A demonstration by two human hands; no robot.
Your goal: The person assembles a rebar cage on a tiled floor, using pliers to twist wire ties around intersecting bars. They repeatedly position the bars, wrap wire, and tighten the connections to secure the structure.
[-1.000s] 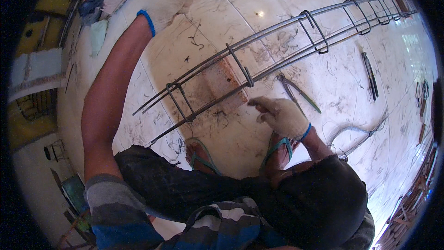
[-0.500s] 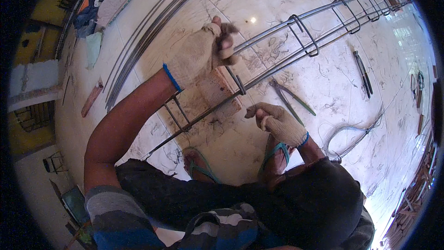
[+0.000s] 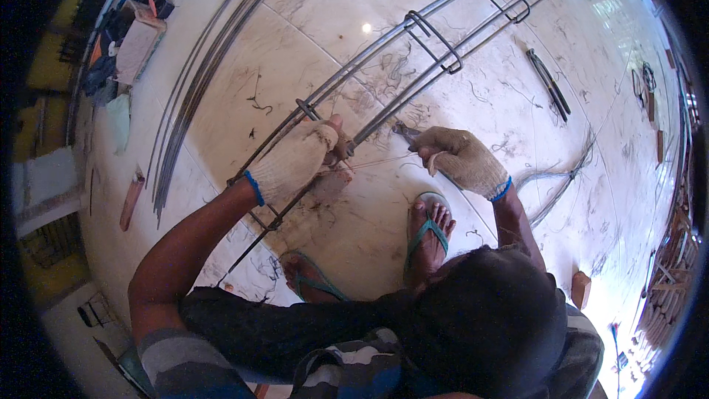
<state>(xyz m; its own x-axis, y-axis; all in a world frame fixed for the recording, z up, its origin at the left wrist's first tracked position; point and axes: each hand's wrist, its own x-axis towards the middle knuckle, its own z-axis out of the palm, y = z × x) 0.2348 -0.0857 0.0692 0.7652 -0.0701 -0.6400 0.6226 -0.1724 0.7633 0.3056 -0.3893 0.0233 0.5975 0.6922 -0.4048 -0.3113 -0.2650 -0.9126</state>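
Right hand (image 3: 464,162) moved, fingers (image 3: 432,140) clamped on pincers (image 3: 404,131), left fingers (image 3: 340,149) unclear, littered tiled floor (image 3: 354,0)

The bar cage (image 3: 452,65) lies on the floor (image 3: 317,18), from near left to far right. On its left are the loose rods (image 3: 199,77); left of their near ends, one block (image 3: 132,201). On its right lies the hand tool (image 3: 548,85), and nearer, the wire bundle (image 3: 572,174).

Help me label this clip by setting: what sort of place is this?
Probably a building site or workshop, judging by the long metal frame, loose metal rods and black-handled pliers.
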